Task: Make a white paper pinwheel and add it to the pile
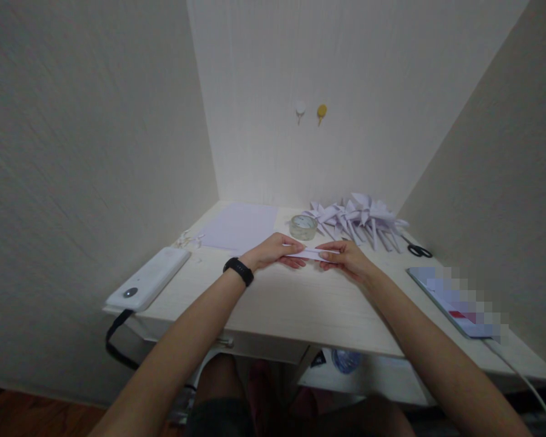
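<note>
A narrow folded strip of white paper (312,254) is held level between my two hands, just above the desk. My left hand (279,249), with a black band at the wrist, pinches its left end between thumb and fingers. At the other end my right hand (344,258) grips the strip the same way. Right behind the hands stands a roll of clear tape (303,227). Folded white paper pinwheels (359,215) lie heaped beyond my right hand. A stack of white paper sheets (239,224) lies flat behind my left hand.
Black-handled scissors (419,250) rest right of the pinwheels. A tablet or phone (452,303) with a cable lies at the right edge. On the left are a white device with a strap (150,279) and small paper scraps (188,238). Walls enclose the desk (300,309) on three sides.
</note>
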Demonstrator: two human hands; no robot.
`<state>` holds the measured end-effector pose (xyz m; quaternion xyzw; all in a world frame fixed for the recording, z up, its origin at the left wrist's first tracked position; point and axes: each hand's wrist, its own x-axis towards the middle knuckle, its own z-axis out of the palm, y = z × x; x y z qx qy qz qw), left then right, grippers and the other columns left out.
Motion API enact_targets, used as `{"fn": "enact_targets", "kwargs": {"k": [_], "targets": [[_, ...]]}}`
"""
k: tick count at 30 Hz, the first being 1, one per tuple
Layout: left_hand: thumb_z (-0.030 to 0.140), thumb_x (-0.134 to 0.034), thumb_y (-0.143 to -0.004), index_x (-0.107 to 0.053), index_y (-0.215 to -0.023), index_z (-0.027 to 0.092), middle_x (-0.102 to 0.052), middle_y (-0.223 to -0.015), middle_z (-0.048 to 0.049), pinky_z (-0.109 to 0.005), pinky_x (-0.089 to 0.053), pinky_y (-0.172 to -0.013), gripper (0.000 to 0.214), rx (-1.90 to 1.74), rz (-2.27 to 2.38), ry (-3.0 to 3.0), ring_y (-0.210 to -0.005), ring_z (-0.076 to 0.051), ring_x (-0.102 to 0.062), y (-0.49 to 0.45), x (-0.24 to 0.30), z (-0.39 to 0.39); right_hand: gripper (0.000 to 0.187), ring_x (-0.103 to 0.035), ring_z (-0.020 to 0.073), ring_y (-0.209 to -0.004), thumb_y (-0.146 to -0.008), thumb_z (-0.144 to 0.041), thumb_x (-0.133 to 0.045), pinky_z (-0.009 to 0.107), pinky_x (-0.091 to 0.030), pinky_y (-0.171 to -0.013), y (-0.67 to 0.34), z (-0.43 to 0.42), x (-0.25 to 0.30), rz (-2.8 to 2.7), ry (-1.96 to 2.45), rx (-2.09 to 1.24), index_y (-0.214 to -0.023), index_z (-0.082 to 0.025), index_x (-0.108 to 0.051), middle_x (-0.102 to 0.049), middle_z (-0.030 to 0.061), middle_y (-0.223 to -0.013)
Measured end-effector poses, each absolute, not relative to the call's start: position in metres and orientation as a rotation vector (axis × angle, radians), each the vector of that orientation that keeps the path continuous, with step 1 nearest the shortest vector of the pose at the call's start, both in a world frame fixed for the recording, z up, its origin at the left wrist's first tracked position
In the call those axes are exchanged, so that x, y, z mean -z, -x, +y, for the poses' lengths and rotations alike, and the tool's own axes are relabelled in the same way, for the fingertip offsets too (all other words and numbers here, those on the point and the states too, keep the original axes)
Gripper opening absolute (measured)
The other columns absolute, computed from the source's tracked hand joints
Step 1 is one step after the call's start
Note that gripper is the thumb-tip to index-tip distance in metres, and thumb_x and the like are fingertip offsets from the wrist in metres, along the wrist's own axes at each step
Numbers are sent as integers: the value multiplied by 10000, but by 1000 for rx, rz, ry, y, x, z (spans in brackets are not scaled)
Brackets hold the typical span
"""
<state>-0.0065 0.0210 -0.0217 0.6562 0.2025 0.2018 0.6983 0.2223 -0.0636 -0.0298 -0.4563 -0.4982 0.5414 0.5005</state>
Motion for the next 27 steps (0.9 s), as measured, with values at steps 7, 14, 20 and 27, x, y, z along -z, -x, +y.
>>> {"fn": "enact_targets", "kwargs": {"k": [7, 14, 20, 27], "targets": [[411, -847, -696, -712, -1080, 65, -728, -1053, -208, -318, -591, -770, 535, -434, 443, -1455, -835, -214, -738, 7, 22, 20, 436, -688, 151, -573, -534, -371, -932, 248, -600, -572, -222, -63, 29, -1190, 1114, -1302, -862, -121, -789, -758, 98, -744], [457, -833, -697, -723, -1017, 48, -736, -1000, -200, -324, -598, -745, 531, -432, 425, -1470, -820, -231, -741, 7, 18, 18, 431, -684, 146, -588, -573, -408, -913, 244, -600, -577, -223, -65, 24, -1207, 1104, -1335, -874, -123, -791, -760, 102, -780], [417, -873, -646, -739, -958, 46, -751, -887, -168, -280, -598, -676, 503, -550, 516, -1471, -703, -188, -729, 6, 17, 20, 415, -678, 140, -595, -614, -402, -894, 258, -608, -606, -226, -64, 25, -1220, 1059, -1354, -901, -121, -789, -755, 96, -777], [350, -870, -671, -734, -1005, 57, -751, -957, -176, -298, -609, -694, 465, -568, 503, -1406, -728, -200, -740, 4, 20, 19, 394, -696, 159, -635, -552, -309, -928, 265, -616, -626, -228, -62, 28, -1156, 1073, -1335, -881, -135, -801, -769, 103, -814]]}}
